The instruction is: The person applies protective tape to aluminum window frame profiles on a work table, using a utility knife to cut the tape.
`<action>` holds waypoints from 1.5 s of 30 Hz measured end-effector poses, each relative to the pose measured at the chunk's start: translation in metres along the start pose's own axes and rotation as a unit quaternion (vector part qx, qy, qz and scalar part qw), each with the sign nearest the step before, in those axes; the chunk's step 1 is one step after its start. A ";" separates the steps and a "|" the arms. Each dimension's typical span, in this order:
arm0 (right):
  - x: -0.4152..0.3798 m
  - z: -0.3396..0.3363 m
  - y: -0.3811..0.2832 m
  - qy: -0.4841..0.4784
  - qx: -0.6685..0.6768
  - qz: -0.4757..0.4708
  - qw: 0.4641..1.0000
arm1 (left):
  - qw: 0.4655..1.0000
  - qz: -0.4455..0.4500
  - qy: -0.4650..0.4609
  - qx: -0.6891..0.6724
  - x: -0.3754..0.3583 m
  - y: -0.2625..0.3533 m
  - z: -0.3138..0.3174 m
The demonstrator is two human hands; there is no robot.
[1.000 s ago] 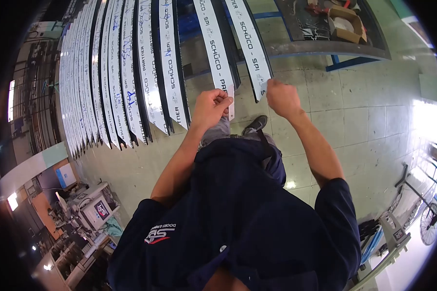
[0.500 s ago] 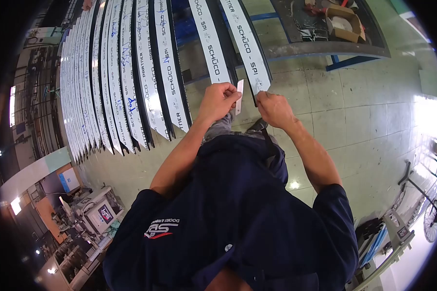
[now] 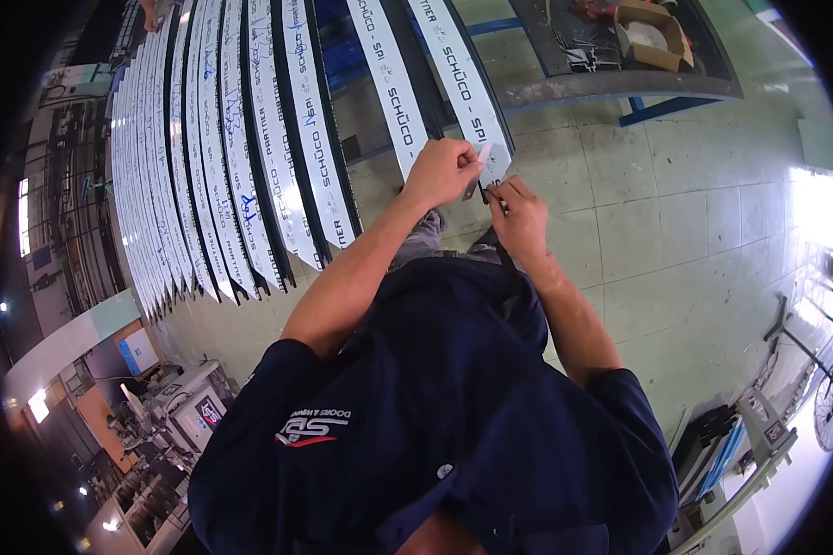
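My left hand (image 3: 444, 173) pinches a thin pale strip (image 3: 484, 154) between thumb and fingertips, over the pointed near end of a white-filmed profile (image 3: 463, 81) printed "SCHÜCO - SPI". My right hand (image 3: 520, 218) is closed at the tip of that same profile, fingers bent together. Whatever lies between those fingers is too small to make out. A second printed profile (image 3: 386, 69) runs alongside on the left, its near end partly behind my left hand.
Many similar profiles (image 3: 315, 129) lie side by side to the left, their cut ends jutting toward me. A dark-topped bench (image 3: 620, 88) holds an open cardboard box (image 3: 652, 37) and metal pieces. A person's hand (image 3: 150, 16) shows at the far left. Machinery (image 3: 190, 416) stands lower left.
My left hand has moved right and slightly up, bringing the strip over the profile's end. My right hand has shifted a little left and stays at the tip.
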State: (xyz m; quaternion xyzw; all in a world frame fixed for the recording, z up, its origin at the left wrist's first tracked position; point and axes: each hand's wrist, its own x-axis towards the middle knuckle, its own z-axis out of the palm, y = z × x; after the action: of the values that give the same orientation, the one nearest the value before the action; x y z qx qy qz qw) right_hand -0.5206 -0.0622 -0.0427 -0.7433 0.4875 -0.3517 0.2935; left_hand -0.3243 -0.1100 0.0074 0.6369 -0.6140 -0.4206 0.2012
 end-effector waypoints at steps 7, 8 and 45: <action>-0.005 0.007 -0.007 0.033 -0.012 0.003 0.999 | 0.998 -0.012 -0.048 0.023 0.016 0.005 0.014; -0.005 0.006 -0.007 0.039 -0.011 0.001 0.999 | 0.999 -0.011 -0.047 0.023 0.016 0.005 0.015; -0.062 -0.069 0.041 0.109 0.509 0.263 0.813 | 0.988 -0.032 -0.043 -0.143 -0.021 -0.022 -0.004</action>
State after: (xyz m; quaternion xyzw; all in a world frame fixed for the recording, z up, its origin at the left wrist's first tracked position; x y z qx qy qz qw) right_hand -0.6153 -0.0258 -0.0492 -0.2884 0.4446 -0.5375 0.6559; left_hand -0.3054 -0.0870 -0.0014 0.6023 -0.5351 -0.5369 0.2500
